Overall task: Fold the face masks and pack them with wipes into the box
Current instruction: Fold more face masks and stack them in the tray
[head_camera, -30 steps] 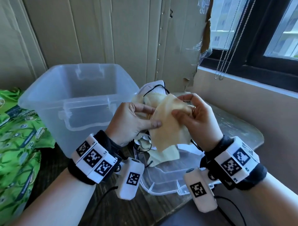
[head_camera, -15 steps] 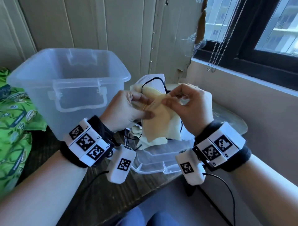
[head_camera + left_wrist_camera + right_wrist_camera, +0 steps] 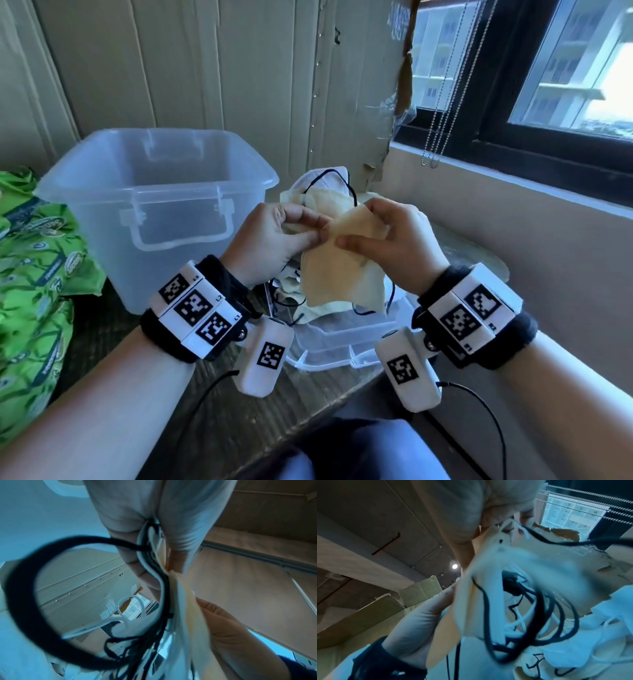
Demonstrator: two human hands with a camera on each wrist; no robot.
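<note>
On the wooden table: you have these items, logged largest first.
Table (image 3: 219, 404): dark worn wood; it carries the box, the lid and the pile of masks.
Box (image 3: 102, 192): clear plastic tub, upright, open at the top, left of your hands; nothing visible inside.
Wipes (image 3: 30, 274): green printed packs at the far left, just beside the box, outside it.
Lid (image 3: 342, 339): clear plastic, lying flat under your hands, near the table's front edge.
Mask pile (image 3: 329, 192): white and pale yellow masks with dark and white ear loops, heaped behind and below your hands, outside the box.
Held mask (image 3: 335, 274): pale yellow, raised above the lid and pile, hanging down from your fingers; dark ear loops (image 3: 22, 601) dangle beneath it.
Left hand (image 3: 270, 240): thumb and fingers curled, pinching the held mask's upper left edge; the left wrist view shows loops and fabric caught between the fingers.
Right hand (image 3: 394, 246): fingers curled, pinching the same mask's upper right edge.
Hand spacing: your fingertips nearly meet at the mask's top.
</note>
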